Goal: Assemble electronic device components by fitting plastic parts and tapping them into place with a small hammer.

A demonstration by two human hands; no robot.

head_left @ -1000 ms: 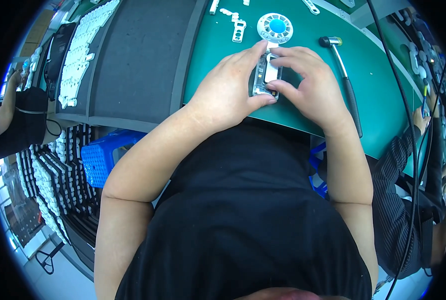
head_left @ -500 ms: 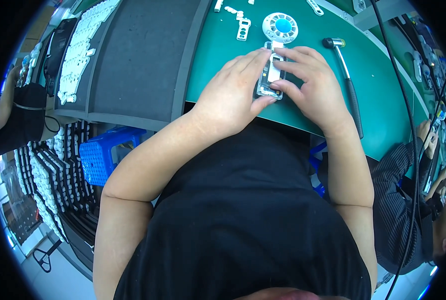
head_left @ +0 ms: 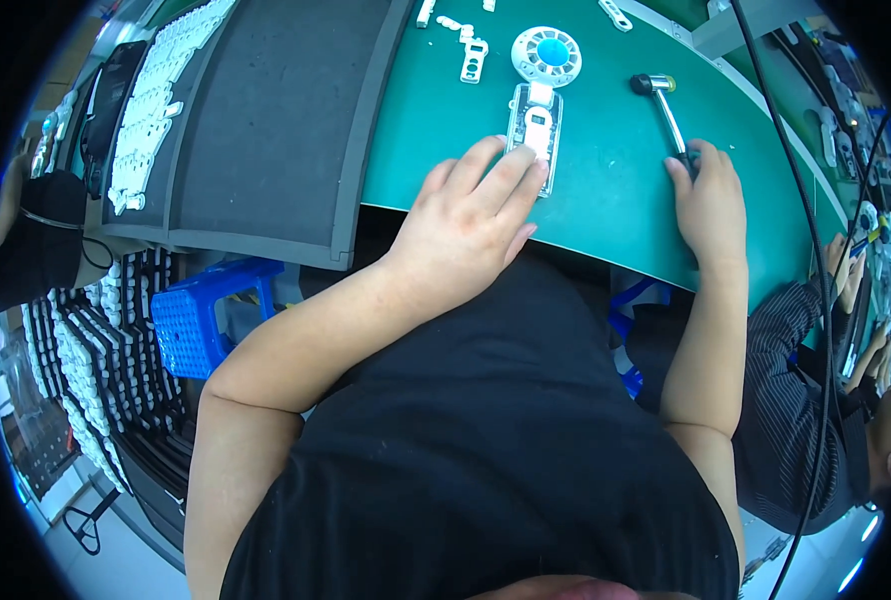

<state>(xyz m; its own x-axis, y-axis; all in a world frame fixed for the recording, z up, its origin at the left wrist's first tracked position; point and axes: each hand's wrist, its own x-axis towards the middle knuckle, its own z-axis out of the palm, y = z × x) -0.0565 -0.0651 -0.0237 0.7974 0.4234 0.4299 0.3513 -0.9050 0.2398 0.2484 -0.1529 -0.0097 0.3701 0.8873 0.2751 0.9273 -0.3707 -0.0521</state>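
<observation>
Head view: the left hand (head_left: 466, 222) rests unclenched, fingertips on the white piece (head_left: 539, 136) already lying in the clear holder (head_left: 557, 132); whether it is fully seated cannot be told. The right hand (head_left: 711, 208) grasps the hammer (head_left: 670, 119), well right of it. Farther off sits a round disc (head_left: 548, 56).

Head view, upright and unmirrored, from the left of two fisheye cameras worn on my head. It faces down and forward: my black shirt (head_left: 486, 430) fills the near, lower part, my left hand (head_left: 471, 215) and right hand (head_left: 712, 205) lie farther off at the bench (head_left: 616, 185), and straight edges curve toward the dark rim.
</observation>
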